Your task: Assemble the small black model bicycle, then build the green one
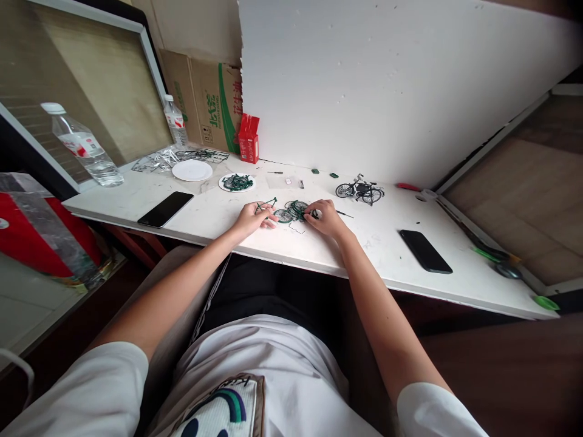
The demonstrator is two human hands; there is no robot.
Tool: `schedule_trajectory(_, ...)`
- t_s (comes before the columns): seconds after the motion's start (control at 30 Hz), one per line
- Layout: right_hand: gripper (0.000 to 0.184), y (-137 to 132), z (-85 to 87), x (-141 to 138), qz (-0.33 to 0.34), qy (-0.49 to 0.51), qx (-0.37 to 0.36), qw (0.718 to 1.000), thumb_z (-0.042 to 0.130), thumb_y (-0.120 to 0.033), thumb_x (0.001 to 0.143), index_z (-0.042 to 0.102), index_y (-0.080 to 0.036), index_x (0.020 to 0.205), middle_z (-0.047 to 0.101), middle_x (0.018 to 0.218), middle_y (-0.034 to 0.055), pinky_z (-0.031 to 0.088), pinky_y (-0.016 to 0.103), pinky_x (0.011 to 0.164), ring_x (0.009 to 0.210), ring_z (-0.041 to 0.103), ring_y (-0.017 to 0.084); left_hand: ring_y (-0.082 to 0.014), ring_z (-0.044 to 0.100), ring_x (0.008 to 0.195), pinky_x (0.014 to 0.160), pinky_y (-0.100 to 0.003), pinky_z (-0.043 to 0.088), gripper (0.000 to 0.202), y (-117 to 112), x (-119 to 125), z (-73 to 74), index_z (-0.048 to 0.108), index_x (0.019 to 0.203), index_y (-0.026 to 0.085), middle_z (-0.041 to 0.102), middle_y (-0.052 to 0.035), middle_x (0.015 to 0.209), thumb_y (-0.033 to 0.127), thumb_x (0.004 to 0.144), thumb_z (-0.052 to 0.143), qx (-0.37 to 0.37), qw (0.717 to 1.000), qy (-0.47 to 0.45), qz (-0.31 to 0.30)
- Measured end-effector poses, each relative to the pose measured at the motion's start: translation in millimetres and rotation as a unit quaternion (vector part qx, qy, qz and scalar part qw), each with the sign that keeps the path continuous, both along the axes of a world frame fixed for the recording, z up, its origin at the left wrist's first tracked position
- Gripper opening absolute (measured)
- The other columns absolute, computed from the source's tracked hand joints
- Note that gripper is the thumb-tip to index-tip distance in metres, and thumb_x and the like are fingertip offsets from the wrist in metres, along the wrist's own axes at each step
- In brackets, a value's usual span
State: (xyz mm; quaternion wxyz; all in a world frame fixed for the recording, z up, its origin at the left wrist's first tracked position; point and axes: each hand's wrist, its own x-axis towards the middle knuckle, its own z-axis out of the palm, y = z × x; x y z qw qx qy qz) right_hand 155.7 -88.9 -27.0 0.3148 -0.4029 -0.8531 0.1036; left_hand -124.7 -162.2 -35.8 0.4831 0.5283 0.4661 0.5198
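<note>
My left hand is closed on a small dark green model bicycle frame, whose thin tubes stick out past the fingers. Close to the right of it lies a loose pile of green model bicycle parts, spoked wheels among them. At the right side of this pile is my right hand, fingertips pinched together against the parts. What sits between those fingertips is too small to make out. A thin screwdriver lies just beyond the right hand. Farther back stands a black assembled model bicycle.
A white plate carries more green parts; another white plate is behind it. Phones lie left and right. Water bottles, a red box and a carton stand at the back left. The white table's front edge is near me.
</note>
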Motion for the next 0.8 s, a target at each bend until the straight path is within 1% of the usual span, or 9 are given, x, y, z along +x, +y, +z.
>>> schedule_trajectory(0.1, 0.031, -1.5, -0.5, 0.3, -0.006, 0.042, -0.026, 0.999, 0.072, -0.038, 0.089, 0.076, -0.024, 0.116, 0.077, 0.122, 0.0094, 0.046, 0.053, 0.112, 0.125, 0.06, 0.034, -0.0147, 0.073, 0.056, 0.053, -0.023, 0.047, 0.033, 1.0, -1.6, -1.6, 0.066, 0.105, 0.012, 0.082, -0.0166, 0.101, 0.04, 0.089, 0.074, 0.018, 1.0, 0.0, -0.007)
schedule_trajectory(0.17, 0.039, -0.9, -1.6, 0.7, 0.028, 0.046, -0.049, 0.997, 0.077, -0.041, 0.086, 0.076, -0.026, 0.122, 0.075, 0.129, 0.0085, 0.046, 0.053, 0.114, 0.13, 0.059, 0.034, -0.0108, 0.065, 0.046, 0.05, -0.024, 0.046, 0.032, -0.6, -1.6, -0.1, 0.065, 0.1, 0.012, 0.081, -0.018, 0.106, 0.041, 0.089, 0.075, 0.028, 0.999, 0.017, -0.016)
schedule_trajectory(0.23, 0.04, 0.7, -3.4, 1.2, 0.061, 0.024, -0.059, 0.996, 0.084, -0.043, 0.081, 0.08, -0.028, 0.118, 0.072, 0.135, 0.0085, 0.041, 0.055, 0.119, 0.135, 0.058, 0.035, -0.0087, 0.06, 0.041, 0.049, -0.026, 0.046, 0.03, -3.4, -0.5, 2.7, 0.065, 0.098, 0.012, 0.082, -0.0181, 0.106, 0.039, 0.089, 0.075, 0.026, 0.999, 0.043, -0.012)
schedule_trajectory(0.27, 0.038, 1.7, -4.4, 1.5, 0.065, 0.013, -0.057, 0.996, 0.087, -0.043, 0.079, 0.082, -0.029, 0.114, 0.071, 0.137, 0.009, 0.039, 0.055, 0.121, 0.137, 0.056, 0.036, -0.0086, 0.058, 0.04, 0.049, -0.026, 0.046, 0.029, -4.9, 0.1, 4.3, 0.065, 0.098, 0.012, 0.082, -0.0178, 0.104, 0.038, 0.089, 0.075, 0.022, 0.998, 0.054, -0.008)
schedule_trajectory(0.33, 0.031, 3.2, -5.9, 1.8, 0.047, 0.004, -0.048, 0.998, 0.088, -0.04, 0.078, 0.085, -0.029, 0.107, 0.07, 0.138, 0.0096, 0.038, 0.056, 0.122, 0.139, 0.054, 0.038, -0.0096, 0.059, 0.041, 0.052, -0.027, 0.048, 0.027, -7.7, 1.4, 7.3, 0.065, 0.1, 0.012, 0.082, -0.0173, 0.103, 0.036, 0.089, 0.074, 0.013, 0.998, 0.067, -0.004)
schedule_trajectory(0.4, 0.025, 3.9, -6.2, 1.6, 0.03, 0.009, -0.043, 0.999, 0.087, -0.039, 0.08, 0.086, -0.029, 0.103, 0.071, 0.135, 0.0099, 0.04, 0.055, 0.121, 0.136, 0.057, 0.037, -0.011, 0.061, 0.042, 0.054, -0.028, 0.05, 0.028, -9.8, 2.1, 9.1, 0.066, 0.103, 0.012, 0.082, -0.0172, 0.102, 0.035, 0.09, 0.073, 0.01, 0.997, 0.07, -0.009)
schedule_trajectory(0.53, 0.023, 3.3, -3.8, -1.3, 0.02, 0.03, -0.031, 0.999, 0.09, -0.045, 0.077, 0.086, -0.028, 0.093, 0.075, 0.123, 0.0105, 0.041, 0.055, 0.119, 0.129, 0.061, 0.036, -0.013, 0.063, 0.044, 0.055, -0.029, 0.052, 0.045, -10.4, 1.6, 8.5, 0.065, 0.125, 0.01, 0.083, -0.0158, 0.098, 0.038, 0.09, 0.074, 0.033, 0.997, 0.068, -0.02)
schedule_trajectory(0.63, 0.016, 1.7, -2.7, -5.5, 0.023, 0.029, -0.021, 0.999, 0.086, -0.042, 0.081, 0.084, -0.027, 0.087, 0.077, 0.118, 0.0094, 0.042, 0.055, 0.117, 0.125, 0.062, 0.036, -0.0127, 0.062, 0.044, 0.055, -0.028, 0.052, 0.053, -8.4, 0.7, 5.6, 0.063, 0.133, 0.01, 0.083, -0.0144, 0.093, 0.041, 0.091, 0.075, 0.048, 0.996, 0.067, -0.024)
schedule_trajectory(0.8, 0.016, -2.0, -3.6, -13.6, 0.003, 0.016, 0.0, 1.0, 0.076, -0.039, 0.088, 0.082, -0.025, 0.084, 0.076, 0.112, 0.0109, 0.045, 0.053, 0.113, 0.122, 0.061, 0.036, -0.0127, 0.062, 0.045, 0.055, -0.028, 0.051, 0.051, -5.9, 0.2, 2.6, 0.065, 0.129, 0.008, 0.081, -0.0137, 0.086, 0.041, 0.091, 0.075, 0.047, 0.996, 0.067, -0.03)
